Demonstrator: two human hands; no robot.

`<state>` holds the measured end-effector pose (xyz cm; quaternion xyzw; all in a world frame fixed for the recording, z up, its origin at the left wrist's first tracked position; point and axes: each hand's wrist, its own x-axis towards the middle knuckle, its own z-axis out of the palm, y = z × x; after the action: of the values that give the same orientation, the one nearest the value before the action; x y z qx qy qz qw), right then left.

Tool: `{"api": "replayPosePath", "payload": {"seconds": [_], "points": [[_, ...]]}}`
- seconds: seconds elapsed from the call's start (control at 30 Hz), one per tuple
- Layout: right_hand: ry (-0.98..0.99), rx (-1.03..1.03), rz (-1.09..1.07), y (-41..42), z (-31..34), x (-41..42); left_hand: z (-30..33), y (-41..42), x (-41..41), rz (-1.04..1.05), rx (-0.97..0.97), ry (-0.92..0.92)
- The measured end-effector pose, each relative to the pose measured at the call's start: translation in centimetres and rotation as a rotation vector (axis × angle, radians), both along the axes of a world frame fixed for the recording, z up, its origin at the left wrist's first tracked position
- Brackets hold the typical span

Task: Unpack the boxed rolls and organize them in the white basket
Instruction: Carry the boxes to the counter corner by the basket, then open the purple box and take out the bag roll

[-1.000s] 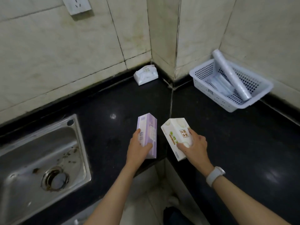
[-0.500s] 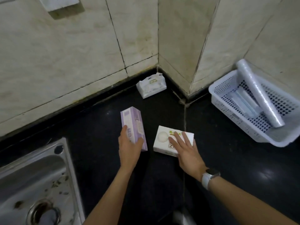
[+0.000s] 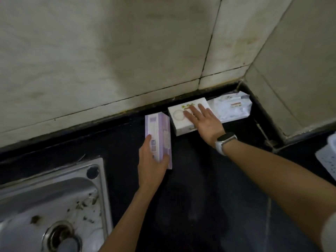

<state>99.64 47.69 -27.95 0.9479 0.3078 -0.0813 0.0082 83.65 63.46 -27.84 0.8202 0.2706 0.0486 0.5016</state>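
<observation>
A purple box [image 3: 159, 135] stands on its long side on the black counter [image 3: 200, 188], and my left hand [image 3: 151, 166] grips its near end. A white box with green print [image 3: 181, 120] lies flat against the wall's foot. My right hand [image 3: 205, 120] rests flat on top of it with fingers spread. The white basket [image 3: 327, 159] shows only as a corner at the right edge; its contents are out of view.
A white soft pack [image 3: 231, 108] lies in the corner, touching the white box on its right. A steel sink [image 3: 45, 206] with a drain fills the lower left. Tiled walls close the counter at the back and right.
Both boxes have been pushed away from me to the back wall. The white box now sits next to the soft pack. The view has shifted left, so the basket is almost out of view.
</observation>
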Motion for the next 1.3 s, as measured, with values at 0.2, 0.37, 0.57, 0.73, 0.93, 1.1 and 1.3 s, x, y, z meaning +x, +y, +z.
{"api": "replayPosePath", "payload": {"seconds": [0.2, 0.37, 0.57, 0.73, 0.93, 1.1, 1.3], "points": [[0.125, 0.023, -0.047, 0.5, 1.0, 2.1, -0.2, 0.0, -0.7, -0.088, -0.063, -0.004], [0.135, 0.519, -0.294, -1.8, 2.2, -3.9, 1.0, -1.6, -1.8, -0.139, -0.122, -0.021], [0.724, 1.26, -0.923, -8.8, 4.5, -12.9, 2.8, -7.2, -3.1, -0.449, -0.126, 0.068], [0.686, 1.444, -0.998, -18.8, 6.9, -20.0, 4.1, -15.3, -4.6, -0.836, 0.097, -0.015], [0.501, 1.336, -1.057, -28.6, 8.7, -30.4, 5.3, -27.5, -7.2, -1.057, 0.333, -0.12], [0.218, 1.255, -1.171, -34.2, 9.2, -36.9, 6.1, -36.6, -9.8, -1.338, 0.178, -0.157], [0.113, 1.096, -1.17, -38.9, 9.2, -40.9, 6.3, -41.4, -11.2, -1.544, -0.136, 0.131]]}}
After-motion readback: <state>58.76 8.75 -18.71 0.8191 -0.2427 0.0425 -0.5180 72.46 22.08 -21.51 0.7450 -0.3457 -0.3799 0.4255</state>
